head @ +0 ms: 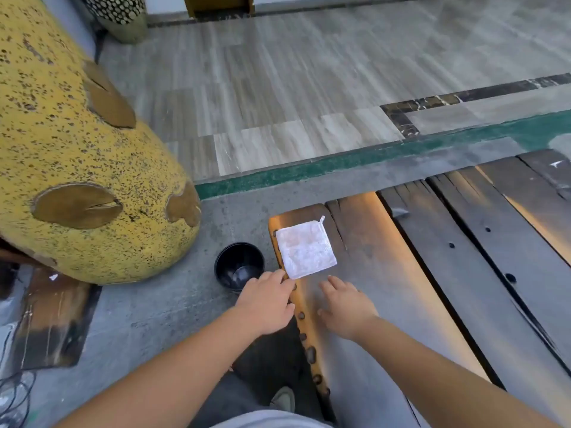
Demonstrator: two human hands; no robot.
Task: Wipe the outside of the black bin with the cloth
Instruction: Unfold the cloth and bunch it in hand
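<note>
— So, where's the black bin [239, 264] sitting?

— On the concrete floor [160, 307], upright, just off the left edge of the wooden bench [386, 273] and right ahead of my left hand [265, 304]. It looks like a small, thin-walled plastic tub, so I'd judge it light and a bit slick, stiff enough to keep its shape but easy to knock or spin when rubbed. I'd pinch it at the rim with one hand, or reach inside and brace the wall, so the outside stays free for wiping.

— And the cloth?

— The white cloth [305, 249] lies flat on the bench end, folded square, with a little loop at its far corner. Soft and limp, I'd say; any edge will do. My left fingertips [282, 281] are right at its near corner; I can't tell whether they quite touch it.

— Holding anything yet?

— No. Both hands are empty and loose, fingers spread. My right hand [346, 307] hovers over the bench just near of the cloth.

— Anything in the bin?

— It looks empty: only a pale sheen on the bottom, which could be a reflection or a little wetness. I can't tell which.

— What's around it?

— A big speckled yellow planter [77, 165] leans close on its left, leaving tight room on that side, so I'd lift the bin clear to wipe it.
</note>
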